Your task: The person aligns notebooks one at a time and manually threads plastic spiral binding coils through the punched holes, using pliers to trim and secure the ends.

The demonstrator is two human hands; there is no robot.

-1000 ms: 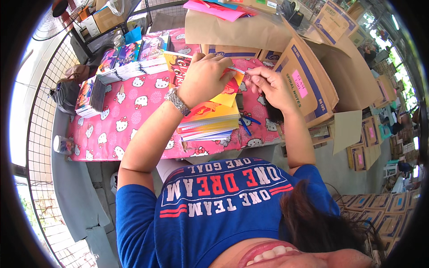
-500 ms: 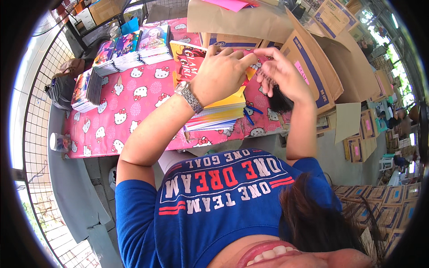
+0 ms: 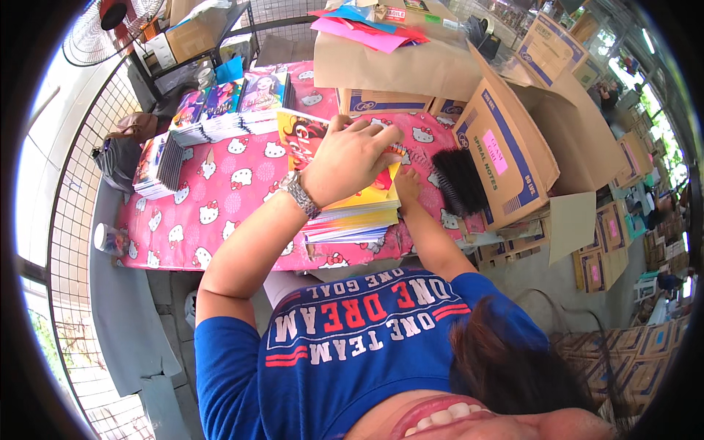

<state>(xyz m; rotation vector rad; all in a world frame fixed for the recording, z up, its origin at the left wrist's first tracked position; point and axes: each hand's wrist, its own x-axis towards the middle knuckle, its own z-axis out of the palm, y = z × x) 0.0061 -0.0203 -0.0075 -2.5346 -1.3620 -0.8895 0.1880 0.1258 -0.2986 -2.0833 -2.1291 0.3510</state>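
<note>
A pile of notebooks (image 3: 345,226) with yellow, white and blue edges stands before me on the table. On top lies a notebook with a colourful picture cover (image 3: 297,136), its wire spiral partly visible near my fingers. My left hand (image 3: 350,158), wearing a metal watch (image 3: 298,193), rests over this cover with its fingers bent and apart; the fingertips are partly hidden. Lower on the pile's right side, my right hand (image 3: 408,189) has its fingers closed at the edge of the notebooks. Its far fingers are hidden.
Notebook stacks (image 3: 213,117) line the table's far left, with another stack (image 3: 159,165) nearer. A black bristly brush-like thing (image 3: 460,182) lies beside an open carton (image 3: 506,158). A small jar (image 3: 110,239) stands at the left edge of the pink patterned tablecloth (image 3: 209,213).
My right hand has come down from above the notebook's spiral to the pile's right edge. The left hand stays over the cover, its fingers shifted slightly left. The whole view has tilted up.
</note>
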